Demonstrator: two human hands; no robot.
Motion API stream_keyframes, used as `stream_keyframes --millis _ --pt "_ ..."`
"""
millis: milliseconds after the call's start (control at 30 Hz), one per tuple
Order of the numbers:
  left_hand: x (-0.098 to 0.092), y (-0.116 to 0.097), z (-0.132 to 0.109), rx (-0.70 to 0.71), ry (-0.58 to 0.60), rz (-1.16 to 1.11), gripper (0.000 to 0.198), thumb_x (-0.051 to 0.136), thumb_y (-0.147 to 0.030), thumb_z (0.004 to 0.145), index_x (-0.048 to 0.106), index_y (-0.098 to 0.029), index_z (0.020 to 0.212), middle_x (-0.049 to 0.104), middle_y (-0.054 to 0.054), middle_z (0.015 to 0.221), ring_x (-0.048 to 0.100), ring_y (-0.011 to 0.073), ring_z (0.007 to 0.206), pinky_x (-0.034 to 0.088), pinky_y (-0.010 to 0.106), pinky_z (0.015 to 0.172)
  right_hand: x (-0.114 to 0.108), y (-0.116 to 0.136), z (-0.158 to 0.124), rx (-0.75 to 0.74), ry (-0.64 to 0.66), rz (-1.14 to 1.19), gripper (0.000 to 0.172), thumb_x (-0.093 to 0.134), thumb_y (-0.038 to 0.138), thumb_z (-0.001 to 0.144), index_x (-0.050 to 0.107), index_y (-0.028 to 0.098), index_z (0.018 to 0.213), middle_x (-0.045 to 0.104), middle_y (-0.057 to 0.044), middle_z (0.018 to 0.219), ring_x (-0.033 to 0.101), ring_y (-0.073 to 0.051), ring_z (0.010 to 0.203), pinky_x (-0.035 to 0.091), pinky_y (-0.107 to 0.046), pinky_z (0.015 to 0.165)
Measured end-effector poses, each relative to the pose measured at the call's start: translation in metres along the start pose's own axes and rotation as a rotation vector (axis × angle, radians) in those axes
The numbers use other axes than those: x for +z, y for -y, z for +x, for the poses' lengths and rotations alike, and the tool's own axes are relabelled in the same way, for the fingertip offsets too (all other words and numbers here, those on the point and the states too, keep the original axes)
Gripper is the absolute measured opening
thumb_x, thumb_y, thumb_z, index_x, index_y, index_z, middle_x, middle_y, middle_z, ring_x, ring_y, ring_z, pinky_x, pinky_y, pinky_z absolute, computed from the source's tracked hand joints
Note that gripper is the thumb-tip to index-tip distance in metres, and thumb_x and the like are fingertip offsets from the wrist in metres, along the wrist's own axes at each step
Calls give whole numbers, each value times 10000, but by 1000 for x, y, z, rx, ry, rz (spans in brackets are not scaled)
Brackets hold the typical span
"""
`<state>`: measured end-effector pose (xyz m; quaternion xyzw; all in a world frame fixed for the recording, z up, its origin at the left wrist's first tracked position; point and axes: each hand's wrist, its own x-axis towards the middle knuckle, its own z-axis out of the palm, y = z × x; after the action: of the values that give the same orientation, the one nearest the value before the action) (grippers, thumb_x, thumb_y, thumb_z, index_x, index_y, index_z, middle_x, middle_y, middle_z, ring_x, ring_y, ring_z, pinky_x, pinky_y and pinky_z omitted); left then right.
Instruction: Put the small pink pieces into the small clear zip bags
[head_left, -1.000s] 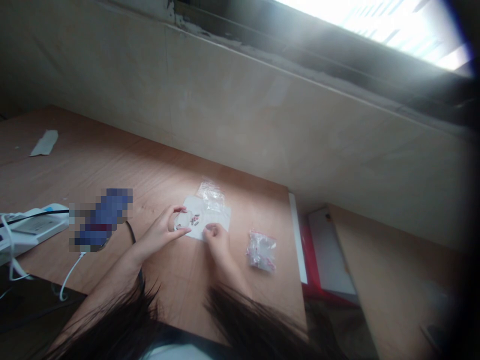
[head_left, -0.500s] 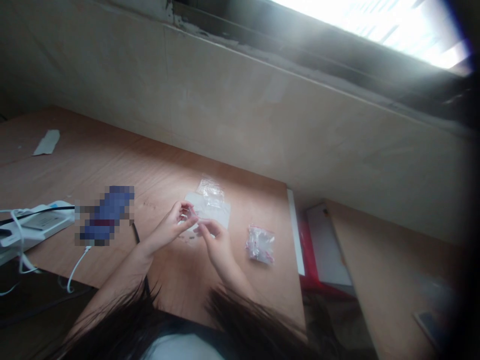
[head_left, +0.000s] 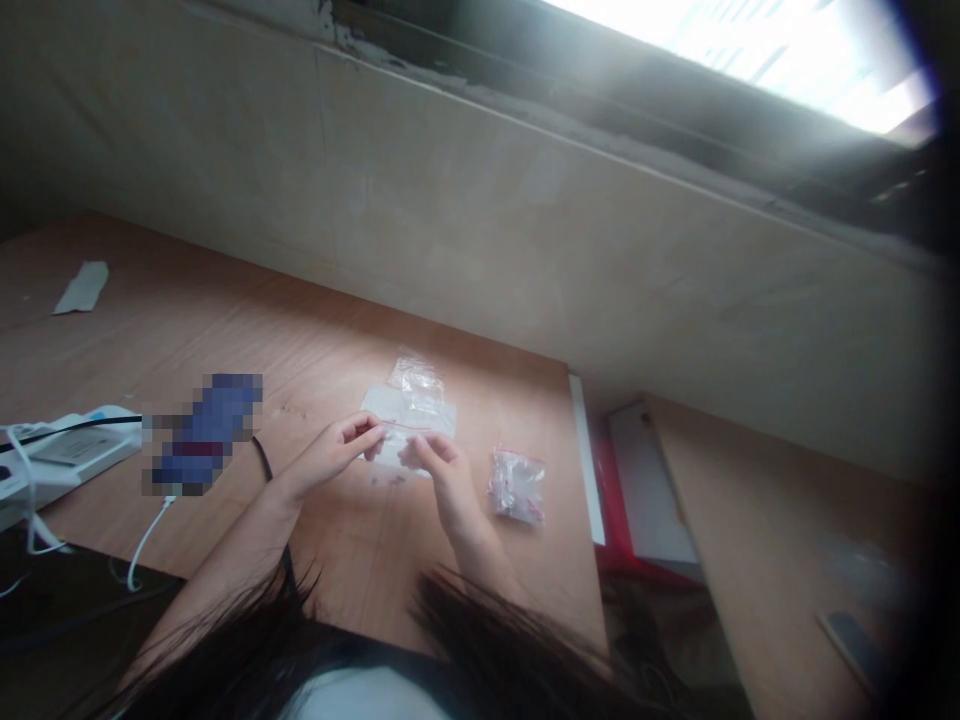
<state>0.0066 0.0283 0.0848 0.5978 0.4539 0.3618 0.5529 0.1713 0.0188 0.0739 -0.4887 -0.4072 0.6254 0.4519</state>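
My left hand and my right hand are raised a little over the wooden table, both pinched. Between their fingertips stretches the red-lined top edge of a small clear zip bag. Just behind it on the table lies another crumpled clear bag. A few small dark bits lie on the table under my hands. A further clear bag with red and white pieces inside rests to the right of my right hand.
A white power strip with cables sits at the left edge, next to a blurred blue object. A grey scrap lies far left. Red and white folders stand in the gap beside a second tabletop. A wall runs behind.
My hands lifted off the white sheet area and came together, then drew apart along the bag's top edge. The ring-like clear item in my left hand is no longer seen.
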Motion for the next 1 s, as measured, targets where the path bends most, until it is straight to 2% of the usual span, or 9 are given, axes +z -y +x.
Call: stream_keyframes --millis 167,333,467,700,833,1000 --pt "-1 -2 7 -10 2 11 249 419 -358 784 478 -153 656 439 -36 601 432 97 606 350 211 600 0 8 4 -7 -18 40 228 545 365 682 596 145 717 596 -13 614 535 -112 579 409 -256 616" --pt "-2 -4 13 -31 10 46 240 453 -349 754 490 -147 630 456 -34 596 441 102 604 337 205 574 1 18 8 29 -136 22 120 569 245 617 614 133 607 576 -3 538 510 -113 541 391 -239 561" --pt "-3 -4 14 -21 25 65 245 456 -331 750 496 -143 599 464 -32 591 446 103 610 336 206 587 1 19 9 24 -206 -21 122 532 193 607 604 127 533 533 7 454 476 -103 492 372 -232 540" --pt "-2 -3 12 -38 19 50 260 455 -353 748 482 -148 590 461 -31 571 443 108 594 339 217 589 -4 9 8 74 -33 4 197 547 332 652 561 142 603 516 23 520 427 -77 471 327 -209 474" --pt "1 -3 10 -39 37 45 263 446 -343 752 479 -150 576 468 -26 587 460 119 625 350 227 627 -5 1 9 65 -44 38 194 577 331 634 518 146 623 503 29 520 421 -71 461 319 -202 463" --pt "11 2 12 -13 124 50 305 400 -365 777 486 -147 582 478 -18 617 466 122 643 352 224 628 0 -1 5 39 -70 40 197 588 316 626 466 161 622 476 45 500 413 -67 442 318 -194 437"
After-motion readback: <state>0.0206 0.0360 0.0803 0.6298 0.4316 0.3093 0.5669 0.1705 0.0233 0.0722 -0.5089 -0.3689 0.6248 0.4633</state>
